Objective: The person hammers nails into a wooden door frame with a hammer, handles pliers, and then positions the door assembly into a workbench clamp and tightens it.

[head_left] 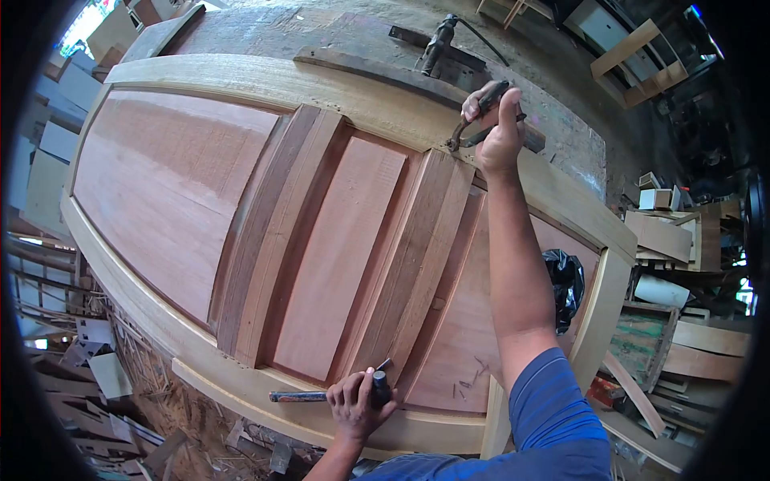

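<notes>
A wooden panelled door (341,248) lies flat across the bench in front of me. My right hand (497,132) is closed around the dark handles of a pair of pincers (459,135), whose jaws meet the far rail at the end of a cross rail. Down at the near edge, my left hand (361,403) is wrapped over a hammer (298,396); its blue handle sticks out to the left and its dark head shows beside the thumb. Several loose nails (464,386) lie on the right panel, close to my left hand.
A black plastic bag (565,287) sits on the door's right panel, partly behind my right arm. Beyond the door, a dark tool with a cable (439,46) lies on the bench (321,28). Wood offcuts (710,349) are stacked at the right, with scraps on the floor at lower left.
</notes>
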Demonstrator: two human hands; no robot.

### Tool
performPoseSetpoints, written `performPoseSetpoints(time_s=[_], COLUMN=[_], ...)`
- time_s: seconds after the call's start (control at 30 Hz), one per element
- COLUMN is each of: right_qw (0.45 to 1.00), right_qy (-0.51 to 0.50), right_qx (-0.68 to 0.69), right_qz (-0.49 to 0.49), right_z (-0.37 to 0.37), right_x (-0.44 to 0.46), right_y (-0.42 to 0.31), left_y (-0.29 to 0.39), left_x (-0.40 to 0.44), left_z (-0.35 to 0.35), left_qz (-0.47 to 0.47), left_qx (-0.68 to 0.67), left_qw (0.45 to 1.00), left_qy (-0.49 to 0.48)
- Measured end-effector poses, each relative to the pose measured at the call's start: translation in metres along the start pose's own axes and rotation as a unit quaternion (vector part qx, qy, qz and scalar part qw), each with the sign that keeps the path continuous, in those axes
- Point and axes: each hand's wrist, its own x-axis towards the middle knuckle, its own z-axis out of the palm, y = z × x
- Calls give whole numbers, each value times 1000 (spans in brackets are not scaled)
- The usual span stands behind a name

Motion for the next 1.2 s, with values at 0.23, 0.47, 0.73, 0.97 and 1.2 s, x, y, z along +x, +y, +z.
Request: performPoseSetpoints(time_s=[0.23,0.47,0.73,0.97,1.2], right_qw=[989,955,872,990,989], right_qy=[75,176,395,102,97], right_qx=[77,168,205,-34,114], right_qz=[105,170,203,-91,-2], right_z=[-29,-93,-109,2,32], right_x=[41,41,44,-16,-94], right_y=[-1,13,27,-29,-153], left_y=[-3,2,1,4,2], left_x=[-7,-7,0,1,1], left_z=[1,-1,5,1,2], left_qz=[6,2,-3,-2,-1], left_qx=[18,39,36,7,-9], left_qw=[1000,999,999,1000,1000], left_qy=[6,-5,5,11,28])
